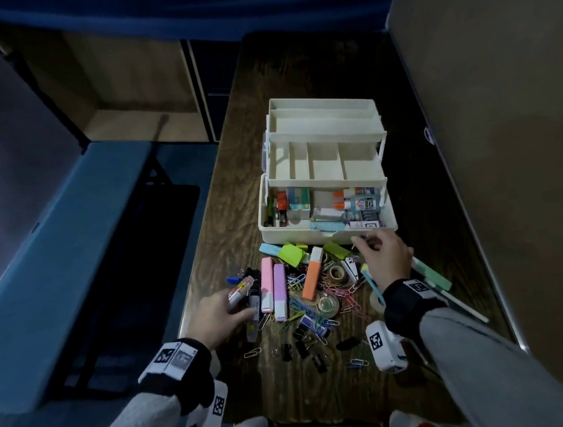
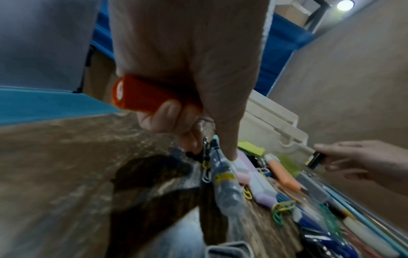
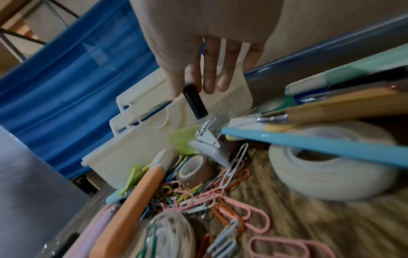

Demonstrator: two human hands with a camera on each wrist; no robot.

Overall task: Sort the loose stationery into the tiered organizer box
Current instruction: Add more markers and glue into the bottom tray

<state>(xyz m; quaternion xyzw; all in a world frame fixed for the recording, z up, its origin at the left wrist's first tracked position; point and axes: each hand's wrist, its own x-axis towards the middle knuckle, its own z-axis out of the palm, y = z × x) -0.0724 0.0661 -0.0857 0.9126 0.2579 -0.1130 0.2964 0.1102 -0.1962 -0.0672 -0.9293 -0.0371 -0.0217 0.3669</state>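
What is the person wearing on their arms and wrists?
Both arms have light grey fuzzy sleeves ending in black cuffs. Near each cuff sits a white box-shaped wrist camera unit printed with black-and-white square marker patterns. The left hand and right hand are bare, with no gloves.

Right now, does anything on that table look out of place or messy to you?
Yes. Coloured paper clips, highlighters and tape rolls lie in a jumbled pile on the table in front of the organizer box. The box's divided upper trays sit empty; only the bottom compartment holds anything, such as glue bottles.
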